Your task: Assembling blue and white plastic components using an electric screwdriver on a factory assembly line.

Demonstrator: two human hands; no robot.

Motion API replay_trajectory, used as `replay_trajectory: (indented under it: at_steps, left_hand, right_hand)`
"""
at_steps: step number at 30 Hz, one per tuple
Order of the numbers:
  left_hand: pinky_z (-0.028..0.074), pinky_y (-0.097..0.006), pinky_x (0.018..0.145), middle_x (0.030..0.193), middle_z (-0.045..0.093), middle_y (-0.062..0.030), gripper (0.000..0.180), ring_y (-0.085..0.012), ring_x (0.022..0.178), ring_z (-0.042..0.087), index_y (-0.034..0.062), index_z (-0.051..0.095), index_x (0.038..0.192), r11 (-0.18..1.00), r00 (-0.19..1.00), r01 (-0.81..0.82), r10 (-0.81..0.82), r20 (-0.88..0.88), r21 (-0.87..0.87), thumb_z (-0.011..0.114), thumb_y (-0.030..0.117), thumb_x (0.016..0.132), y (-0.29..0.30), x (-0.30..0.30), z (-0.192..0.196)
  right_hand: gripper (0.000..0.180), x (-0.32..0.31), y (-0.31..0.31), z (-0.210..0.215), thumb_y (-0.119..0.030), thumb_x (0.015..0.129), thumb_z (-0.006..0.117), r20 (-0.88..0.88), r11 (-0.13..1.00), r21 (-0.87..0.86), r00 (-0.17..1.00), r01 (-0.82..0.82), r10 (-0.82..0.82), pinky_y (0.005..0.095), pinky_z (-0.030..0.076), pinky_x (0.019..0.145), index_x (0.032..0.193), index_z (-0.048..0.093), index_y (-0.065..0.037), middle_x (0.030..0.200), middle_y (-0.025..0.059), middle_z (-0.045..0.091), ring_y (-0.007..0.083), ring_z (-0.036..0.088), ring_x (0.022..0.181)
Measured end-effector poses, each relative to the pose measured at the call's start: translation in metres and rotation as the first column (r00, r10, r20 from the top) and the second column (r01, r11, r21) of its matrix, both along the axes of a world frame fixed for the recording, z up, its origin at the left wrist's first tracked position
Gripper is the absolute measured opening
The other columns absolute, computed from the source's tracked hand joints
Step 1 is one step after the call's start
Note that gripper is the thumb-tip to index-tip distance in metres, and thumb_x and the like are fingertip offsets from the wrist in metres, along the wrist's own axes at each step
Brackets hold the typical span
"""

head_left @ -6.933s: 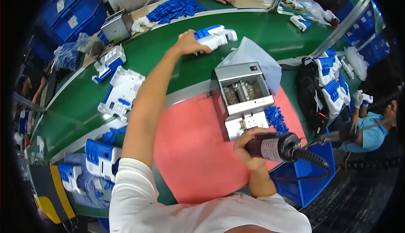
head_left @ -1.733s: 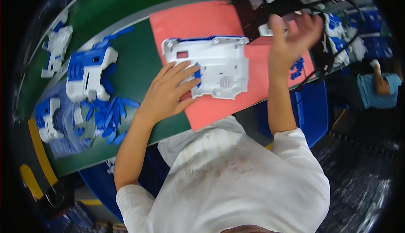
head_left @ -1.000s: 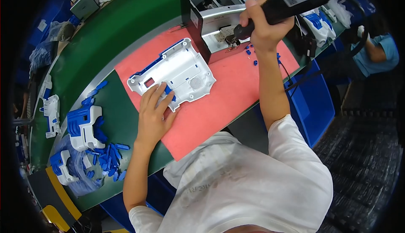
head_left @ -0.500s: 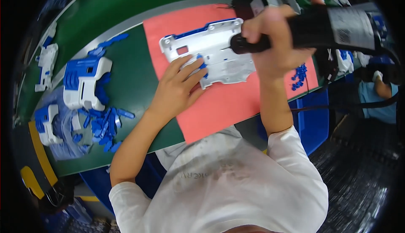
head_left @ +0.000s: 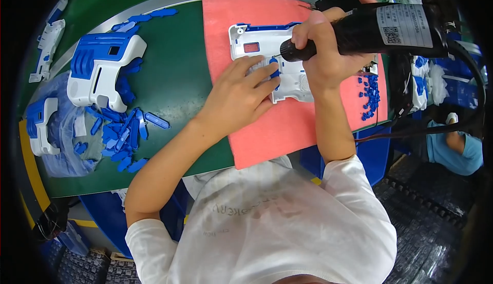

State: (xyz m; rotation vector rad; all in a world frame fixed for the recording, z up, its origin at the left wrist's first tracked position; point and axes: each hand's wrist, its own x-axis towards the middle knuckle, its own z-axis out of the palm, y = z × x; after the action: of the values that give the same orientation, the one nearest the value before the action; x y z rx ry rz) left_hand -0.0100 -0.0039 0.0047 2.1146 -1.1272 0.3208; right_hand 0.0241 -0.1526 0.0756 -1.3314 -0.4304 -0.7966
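A white plastic housing shell (head_left: 292,88) with a blue strip along its far edge lies inner side up on a pink mat (head_left: 272,135). My left hand (head_left: 239,91) rests on its left part, fingers spread and stretched out. The fingertips press near a small elongated blue plastic part (head_left: 275,73) inside the shell. My right hand (head_left: 326,50) is wrapped round a black corded electric screwdriver (head_left: 354,32), held tilted with its nose pointing left. Its thin bit is over the shell beside the blue part; whether it touches cannot be made out. The right hand and tool hide the shell's right end.
On the green table at left are a blue-and-white shell (head_left: 97,68), a smaller one (head_left: 41,127) on a plastic bag (head_left: 72,155), and a pile of blue pieces (head_left: 123,135). Small blue parts (head_left: 370,96) lie on the mat's right. A cable (head_left: 475,88) loops at right; a person (head_left: 454,148) is beyond.
The screwdriver's bit has come left, closer to the small blue part. My left hand stays on the shell. The whole view has shifted, so the shell and mat appear further right.
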Motion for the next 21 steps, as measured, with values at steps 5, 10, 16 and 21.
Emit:
replay_trajectory:
  at_steps: [5,10,16,21]
  left_hand:
    - [0.048,-0.042,0.093,0.118,0.061,-0.0064,0.035,-0.0305,0.114,0.053,0.0056,0.068,0.1,1.0,1.0,-0.006,0.006,0.005,-0.019,0.074,0.015,0.067,-0.003,0.0,0.0]
    - [0.047,-0.041,0.094,0.116,0.061,-0.0068,0.032,-0.0305,0.111,0.053,0.0045,0.069,0.097,0.999,1.0,-0.004,0.004,-0.004,-0.034,0.073,0.014,0.066,-0.004,0.001,-0.001]
    - [0.047,-0.042,0.094,0.116,0.061,-0.0067,0.034,-0.0305,0.112,0.053,0.0053,0.069,0.098,1.0,1.0,0.007,-0.007,-0.003,-0.016,0.073,0.015,0.066,-0.007,0.002,0.0]
    - [0.047,-0.042,0.094,0.122,0.06,-0.0059,0.039,-0.0314,0.114,0.053,0.0075,0.068,0.102,0.999,1.0,-0.014,0.012,0.026,0.047,0.074,0.015,0.065,-0.006,0.001,0.005]
  right_hand:
    - [0.028,0.001,-0.005,-0.004,0.012,0.077,0.06,0.01,0.99,-0.139,1.0,0.027,-0.026,0.0267,0.047,0.045,0.095,0.043,0.0,0.058,0.0057,0.057,0.0116,0.053,0.044]
    - [0.056,0.006,-0.004,-0.007,0.019,0.074,0.052,-0.006,0.994,-0.041,0.995,-0.1,0.1,0.0311,0.049,0.045,0.123,0.032,0.001,0.062,0.0081,0.056,0.0151,0.052,0.043]
    - [0.062,-0.007,-0.003,0.001,0.011,0.075,0.062,-0.234,0.981,-0.159,0.961,0.111,-0.147,0.0244,0.043,0.047,0.129,0.033,0.004,0.064,0.0046,0.053,0.0114,0.052,0.049]
    - [0.042,0.003,-0.022,-0.019,0.004,0.071,0.069,0.15,0.933,-0.263,0.966,0.245,-0.211,0.0265,0.045,0.049,0.104,0.043,-0.002,0.067,0.0032,0.055,0.0114,0.052,0.054]
